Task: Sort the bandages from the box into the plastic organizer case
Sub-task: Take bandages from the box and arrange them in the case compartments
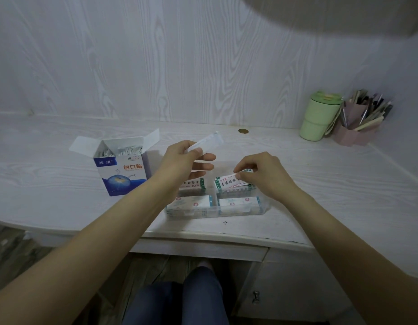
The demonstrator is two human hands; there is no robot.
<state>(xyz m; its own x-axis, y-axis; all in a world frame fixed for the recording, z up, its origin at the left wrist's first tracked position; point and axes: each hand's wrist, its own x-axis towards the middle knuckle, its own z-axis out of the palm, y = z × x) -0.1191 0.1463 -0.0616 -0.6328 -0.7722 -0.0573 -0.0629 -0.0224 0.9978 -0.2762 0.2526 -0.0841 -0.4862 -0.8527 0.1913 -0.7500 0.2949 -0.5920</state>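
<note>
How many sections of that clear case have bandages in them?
4: far-left, partly behind the left hand; far-right, under the right hand; near-left; near-right. Further sections may be hidden.

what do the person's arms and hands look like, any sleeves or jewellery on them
Both forearms are bare right up to the frame edge, so no sleeves show. The left hand and right hand wear no gloves, and no rings, watch or bracelet are visible on the fingers or wrists. Fingernails look short and unpainted. Below the desk, the legs wear dark blue trousers.
</note>
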